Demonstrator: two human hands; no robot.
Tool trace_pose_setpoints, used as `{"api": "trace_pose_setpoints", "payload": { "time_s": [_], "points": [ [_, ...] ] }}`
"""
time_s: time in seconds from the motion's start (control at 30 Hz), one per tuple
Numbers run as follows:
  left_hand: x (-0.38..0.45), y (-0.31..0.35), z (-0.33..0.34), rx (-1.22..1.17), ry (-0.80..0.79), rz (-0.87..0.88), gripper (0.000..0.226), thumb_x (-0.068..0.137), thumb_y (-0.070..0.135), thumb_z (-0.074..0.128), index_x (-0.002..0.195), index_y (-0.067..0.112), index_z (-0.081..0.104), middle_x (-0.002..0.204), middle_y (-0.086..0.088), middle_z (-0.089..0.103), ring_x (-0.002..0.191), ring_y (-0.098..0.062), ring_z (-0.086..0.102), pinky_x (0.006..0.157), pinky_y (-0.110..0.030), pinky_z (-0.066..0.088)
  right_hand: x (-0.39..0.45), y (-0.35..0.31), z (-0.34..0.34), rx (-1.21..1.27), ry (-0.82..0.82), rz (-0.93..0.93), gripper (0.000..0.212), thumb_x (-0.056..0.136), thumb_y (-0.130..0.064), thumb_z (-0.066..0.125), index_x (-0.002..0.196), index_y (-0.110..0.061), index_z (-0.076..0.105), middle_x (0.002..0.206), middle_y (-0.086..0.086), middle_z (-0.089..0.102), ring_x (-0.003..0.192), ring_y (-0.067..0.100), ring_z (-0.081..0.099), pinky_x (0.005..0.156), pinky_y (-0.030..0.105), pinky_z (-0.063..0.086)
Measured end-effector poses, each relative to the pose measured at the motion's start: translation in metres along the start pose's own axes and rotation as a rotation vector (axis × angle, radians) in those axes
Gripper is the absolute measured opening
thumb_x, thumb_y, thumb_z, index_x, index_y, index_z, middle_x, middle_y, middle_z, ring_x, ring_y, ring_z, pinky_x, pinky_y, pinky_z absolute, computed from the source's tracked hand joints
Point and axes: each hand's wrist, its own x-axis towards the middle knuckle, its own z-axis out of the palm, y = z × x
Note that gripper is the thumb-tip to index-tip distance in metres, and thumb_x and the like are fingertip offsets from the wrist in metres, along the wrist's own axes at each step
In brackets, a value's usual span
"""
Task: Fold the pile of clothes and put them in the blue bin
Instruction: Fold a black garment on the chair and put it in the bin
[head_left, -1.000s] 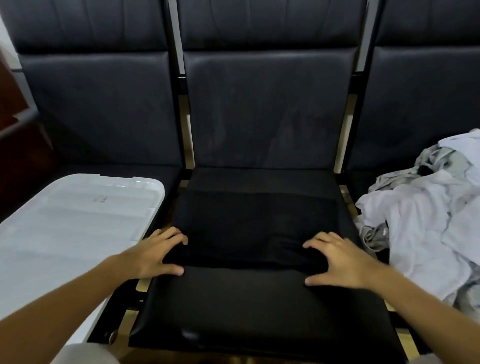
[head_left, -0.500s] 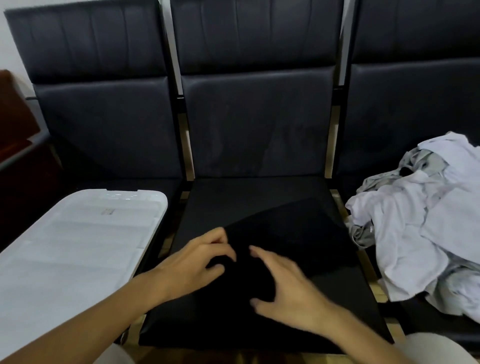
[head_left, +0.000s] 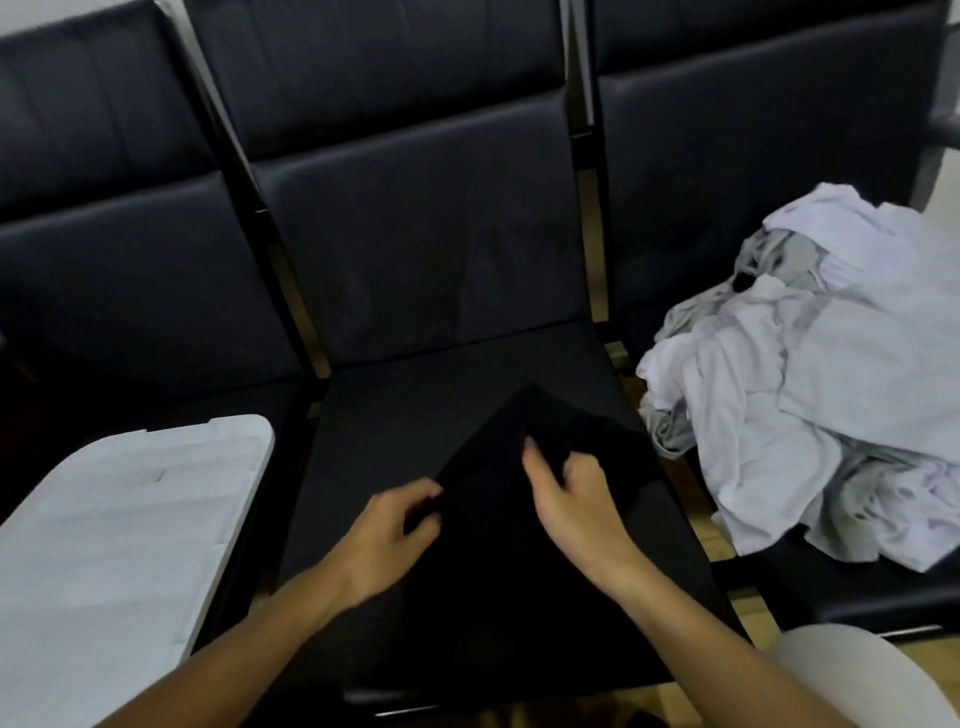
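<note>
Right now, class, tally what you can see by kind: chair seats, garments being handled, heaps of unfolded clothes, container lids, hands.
Chair seats: 3, the middle seat under the work
Black garment: 1
Heap of pale clothes: 1
White lid: 1
Hands: 2, left hand, right hand
Total: 8

Both bare forearms reach in from the lower edge and angle toward each other over the middle seat. The left hand (head_left: 387, 525) lies back-up, its fingers curled and its thumb pinched against them on the edge of the black cloth (head_left: 498, 519). The right hand (head_left: 563, 486) sits just beside it and slightly farther forward, wrist bent, fingers curled down into a gathered fold of the same cloth. The two hands are close together but not touching.
</note>
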Motion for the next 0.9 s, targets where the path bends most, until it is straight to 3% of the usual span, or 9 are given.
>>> {"api": "trace_pose_setpoints", "payload": {
  "time_s": [0.13,0.2,0.3,0.4,0.47,0.57,0.67,0.77,0.9],
  "points": [
    [0.075,0.028,-0.009,-0.198,0.248,-0.026,0.025,0.096,0.003,0.059,0.080,0.021,0.067,0.076,0.013,0.070,0.075,0.003,0.063,0.072,-0.012,0.047,0.035,0.004,-0.037,-0.060,0.266,0.084,0.036,0.096,-0.041,0.059,0.068,-0.018,0.055,0.063,-0.007,0.059,0.064,0.011,0.061,0.061,0.027,0.041],
    [0.105,0.035,-0.004,-0.305,0.340,-0.163,0.017,0.101,0.025,0.053,0.091,0.020,0.066,0.088,0.004,0.069,0.091,-0.011,0.066,0.083,-0.023,0.050,0.046,0.012,-0.056,-0.264,0.230,0.163,0.031,0.093,-0.040,0.062,0.104,-0.011,0.059,0.093,0.001,0.063,0.088,0.018,0.062,0.074,0.030,0.044],
    [0.130,0.023,0.020,-0.231,0.160,-0.471,0.056,0.095,0.063,0.042,0.124,0.017,0.057,0.120,-0.001,0.059,0.119,-0.024,0.056,0.097,-0.033,0.044,0.045,0.027,-0.065,-0.733,0.109,0.297,0.086,0.092,-0.042,0.063,0.152,-0.005,0.015,0.143,0.020,0.040,0.129,0.036,0.044,0.099,0.042,0.044],
    [0.126,0.009,0.040,-0.003,-0.040,-0.470,0.083,0.085,0.070,0.055,0.147,0.020,0.034,0.144,-0.004,0.044,0.130,-0.024,0.047,0.105,-0.036,0.044,0.030,0.028,-0.047,-1.118,0.026,0.068,0.075,0.092,-0.048,0.059,0.150,-0.012,0.026,0.155,0.016,0.022,0.141,0.033,0.025,0.108,0.044,0.036],
    [0.118,0.002,0.042,0.053,-0.065,-0.411,0.069,0.090,0.053,0.063,0.144,0.022,0.034,0.143,-0.004,0.045,0.127,-0.021,0.049,0.098,-0.030,0.044,0.018,0.025,-0.030,-1.101,-0.209,-0.003,0.074,0.087,-0.062,0.056,0.145,-0.018,0.039,0.159,0.009,0.018,0.148,0.026,0.015,0.117,0.045,0.022],
    [0.096,-0.008,0.036,0.008,-0.038,-0.459,0.049,0.098,0.044,0.054,0.139,0.022,0.039,0.144,-0.006,0.046,0.126,-0.020,0.049,0.096,-0.028,0.041,-0.001,0.036,-0.009,-1.312,-0.507,0.052,0.096,0.084,-0.070,0.054,0.154,-0.016,0.019,0.163,0.011,0.012,0.152,0.027,0.006,0.123,0.048,0.004],
    [0.062,-0.014,0.026,-0.114,0.029,-0.551,0.041,0.103,0.043,0.042,0.137,0.021,0.037,0.140,-0.007,0.047,0.114,-0.017,0.049,0.096,-0.029,0.042,-0.008,0.042,0.001,-1.381,-0.438,-0.129,0.085,0.095,-0.043,0.054,0.157,-0.023,0.000,0.163,0.011,0.017,0.150,0.030,0.015,0.121,0.045,0.015],
    [0.027,-0.009,0.013,-0.213,0.045,-0.598,0.041,0.104,0.045,0.038,0.139,0.026,0.029,0.129,-0.007,0.048,0.109,-0.017,0.049,0.094,-0.030,0.043,-0.009,0.027,0.011,-1.354,-0.396,-0.274,0.097,0.091,-0.014,0.059,0.156,-0.028,-0.011,0.149,0.006,0.042,0.129,0.026,0.049,0.103,0.039,0.040],
    [-0.037,0.000,-0.034,-0.026,0.161,-0.363,0.038,0.096,0.049,0.054,0.128,0.031,0.043,0.104,0.001,0.050,0.097,-0.014,0.053,0.077,-0.019,0.042,-0.024,-0.034,0.042,-1.154,-0.352,-0.349,0.070,0.086,-0.006,0.055,0.146,-0.026,0.026,0.117,0.006,0.062,0.100,0.032,0.064,0.076,0.038,0.048]
  ]
}}
